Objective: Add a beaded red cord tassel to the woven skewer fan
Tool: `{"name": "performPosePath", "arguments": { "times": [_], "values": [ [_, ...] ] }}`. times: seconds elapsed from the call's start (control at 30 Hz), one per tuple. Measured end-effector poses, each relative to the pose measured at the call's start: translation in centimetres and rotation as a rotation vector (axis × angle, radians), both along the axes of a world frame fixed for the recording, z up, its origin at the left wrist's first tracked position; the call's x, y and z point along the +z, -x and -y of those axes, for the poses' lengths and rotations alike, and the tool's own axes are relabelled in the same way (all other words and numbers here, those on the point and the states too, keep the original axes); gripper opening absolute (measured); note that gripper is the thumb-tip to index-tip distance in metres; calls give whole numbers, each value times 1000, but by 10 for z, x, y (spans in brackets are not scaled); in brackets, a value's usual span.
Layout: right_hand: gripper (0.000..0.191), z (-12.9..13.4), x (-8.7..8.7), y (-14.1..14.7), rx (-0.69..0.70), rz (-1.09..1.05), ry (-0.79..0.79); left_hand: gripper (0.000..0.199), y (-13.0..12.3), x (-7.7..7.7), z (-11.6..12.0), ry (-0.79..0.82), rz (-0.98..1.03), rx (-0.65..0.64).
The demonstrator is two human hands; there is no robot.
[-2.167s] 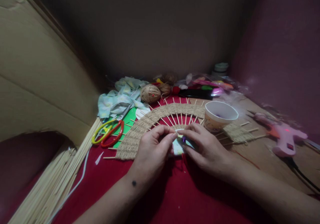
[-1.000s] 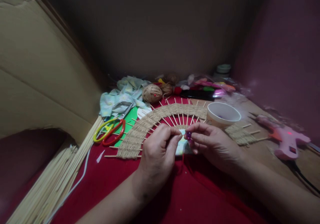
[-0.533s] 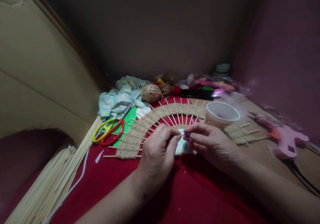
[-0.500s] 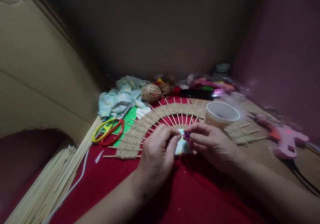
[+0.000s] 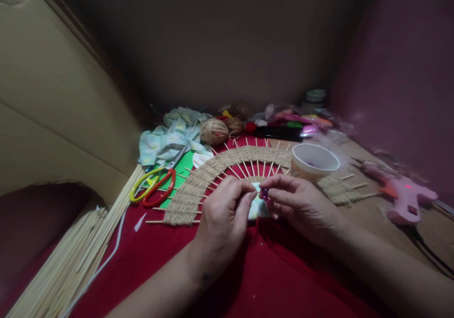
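Observation:
My right hand [image 5: 296, 199] pinches a shiny purple bead [image 5: 264, 193] between thumb and fingertips. Close against it, my left hand [image 5: 227, 209] is closed in a pinch, and a thin tip points from its fingers to the bead; too small to name. A red thread [image 5: 257, 225] hangs below the hands. Behind them spreads a fan-shaped weaving [image 5: 187, 195] of tan twine on thin sticks, with a pale patterned cloth piece [image 5: 258, 208] at its centre, partly covered by my hands. A white cup [image 5: 315, 159] with purple contents stands beyond my right hand.
Scissors [image 5: 153, 188] with yellow and red handles lie at left, near bundled sticks [image 5: 67, 256] and a white cord. Twine balls [image 5: 214, 132] and crumpled cloth [image 5: 177, 131] are at the back. A pink glue gun [image 5: 407, 195] with a black cable rests at right on a board.
My hands keep almost the same pose at the bead. The bead and right fingertips have shifted very slightly left; the whole view has moved a little.

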State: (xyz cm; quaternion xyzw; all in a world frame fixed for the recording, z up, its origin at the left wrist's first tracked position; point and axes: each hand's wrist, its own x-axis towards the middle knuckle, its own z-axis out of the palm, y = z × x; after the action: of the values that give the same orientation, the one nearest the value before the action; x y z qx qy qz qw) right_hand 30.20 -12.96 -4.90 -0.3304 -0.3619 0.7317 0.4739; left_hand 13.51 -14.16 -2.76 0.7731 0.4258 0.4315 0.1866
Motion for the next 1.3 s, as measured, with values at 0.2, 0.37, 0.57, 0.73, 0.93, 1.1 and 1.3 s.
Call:
{"name": "performPosePath", "arguments": {
  "times": [0.2,0.37,0.57,0.73,0.93,1.1,1.3],
  "values": [
    [18,0,-1,0,-14,-14,17,12,0,-1,-2,-42,16,-8],
    [17,1,-2,-1,-14,-2,2,12,0,-3,-3,-85,27,-10],
    [17,0,-1,-1,-14,5,-7,12,0,-3,-2,-88,23,-12],
    [17,0,0,0,-20,19,-7,12,-1,-3,-3,-91,17,-11],
    [17,0,0,0,-10,8,-7,12,-1,-3,-4,-87,18,-15],
    [17,1,-1,0,-15,15,-12,11,-1,-3,-3,-100,22,-12],
    [17,1,0,0,-18,28,-18,12,-2,-4,-4,-101,21,-22]
  ]
}}
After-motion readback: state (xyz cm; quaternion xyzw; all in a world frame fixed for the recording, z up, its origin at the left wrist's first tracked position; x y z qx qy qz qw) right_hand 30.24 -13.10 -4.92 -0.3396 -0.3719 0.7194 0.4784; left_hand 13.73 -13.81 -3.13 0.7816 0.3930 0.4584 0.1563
